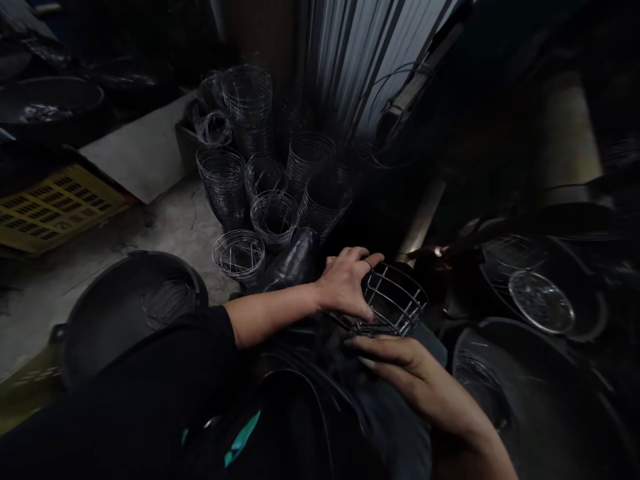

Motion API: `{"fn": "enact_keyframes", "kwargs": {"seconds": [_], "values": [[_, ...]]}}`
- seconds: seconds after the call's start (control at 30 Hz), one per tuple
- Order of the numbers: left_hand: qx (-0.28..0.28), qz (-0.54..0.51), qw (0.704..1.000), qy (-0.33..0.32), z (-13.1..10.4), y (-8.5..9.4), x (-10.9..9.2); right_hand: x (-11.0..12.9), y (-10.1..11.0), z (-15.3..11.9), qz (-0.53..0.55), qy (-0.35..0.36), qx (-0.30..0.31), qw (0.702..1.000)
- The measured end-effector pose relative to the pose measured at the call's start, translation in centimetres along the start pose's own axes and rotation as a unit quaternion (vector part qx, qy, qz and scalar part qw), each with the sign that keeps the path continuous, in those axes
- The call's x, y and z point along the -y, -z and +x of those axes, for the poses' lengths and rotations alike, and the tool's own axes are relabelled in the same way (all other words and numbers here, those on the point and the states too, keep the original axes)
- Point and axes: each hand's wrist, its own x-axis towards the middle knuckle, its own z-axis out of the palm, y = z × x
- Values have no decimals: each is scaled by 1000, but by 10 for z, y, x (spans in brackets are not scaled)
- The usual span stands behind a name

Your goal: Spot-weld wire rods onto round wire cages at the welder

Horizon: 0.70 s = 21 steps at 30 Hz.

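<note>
A round wire basket frame (400, 297) lies tilted over my lap, close to a dark machine. My left hand (347, 283) reaches over its left side, thumb and fingers curved around the wires. Beneath the near edge of the frame is my right hand (407, 373), its fingers stretched along the lower rim and touching it. The fingertips of my right hand are partly hidden under the frame. A thin metal rod or pipe (423, 220) stands just behind the frame.
Stacks of wire baskets (223, 187) stand on the floor ahead. At the left are a black tub (115, 327) with wire pieces and a yellow crate (55, 207). Dark tubs (550, 400) with wire parts sit at the right. Corrugated metal sheet (370, 60) rises behind.
</note>
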Motion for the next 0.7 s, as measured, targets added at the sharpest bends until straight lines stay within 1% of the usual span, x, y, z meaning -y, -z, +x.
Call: {"fn": "enact_keyframes", "kwargs": {"seconds": [0.1,0.17,0.3,0.33,0.4,0.47,0.57,0.7], "values": [[48,26,998,18,-11,-3,3,-7,0,-8,47,-18,-44,998],[87,31,995,23,-18,-6,7,-16,0,-20,81,-51,-92,991],[173,19,984,-27,-28,-7,19,-42,-1,-46,138,-144,-217,955],[191,14,981,-37,-28,-6,23,-47,-2,-50,154,-162,-238,945],[216,4,975,-47,-29,-4,31,-53,-5,-56,184,-181,-260,931],[216,-1,975,-44,-31,-5,38,-57,-7,-58,212,-176,-273,922],[188,-13,982,-28,-35,-10,44,-61,-10,-57,231,-153,-278,920],[166,-30,985,-22,-39,-14,47,-68,-11,-58,195,-149,-285,927]]}}
